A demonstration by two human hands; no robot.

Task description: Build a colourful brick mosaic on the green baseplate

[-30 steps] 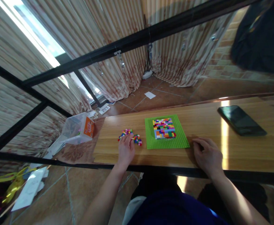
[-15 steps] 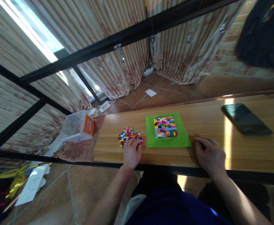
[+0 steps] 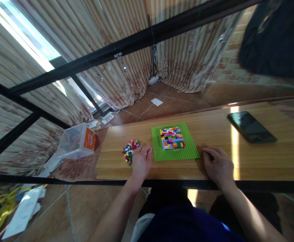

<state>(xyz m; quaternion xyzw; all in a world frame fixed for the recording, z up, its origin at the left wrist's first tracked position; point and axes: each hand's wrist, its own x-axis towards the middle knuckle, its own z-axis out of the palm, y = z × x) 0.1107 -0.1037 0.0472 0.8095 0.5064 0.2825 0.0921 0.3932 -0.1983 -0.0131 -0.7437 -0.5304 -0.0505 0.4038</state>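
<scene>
A green baseplate [image 3: 184,151] lies on the wooden table [image 3: 250,158], with a block of many-coloured small bricks [image 3: 172,137] pressed onto its middle. Left of it sits a small heap of loose coloured bricks [image 3: 130,151]. My left hand [image 3: 141,162] rests on the table just right of that heap, between it and the baseplate, fingers curled and touching the heap's edge. My right hand [image 3: 217,165] lies palm down by the baseplate's right front corner, fingers loosely bent, holding nothing that I can see.
A black phone [image 3: 250,127] lies at the table's back right. On the floor to the left stands a clear plastic box [image 3: 76,141] with an orange label. A black metal frame [image 3: 137,43] crosses above. Curtains hang behind; papers lie on the floor at left.
My left hand has slid from on the loose bricks to their right side, and the heap now lies bunched more tightly. The right hand has stayed by the baseplate.
</scene>
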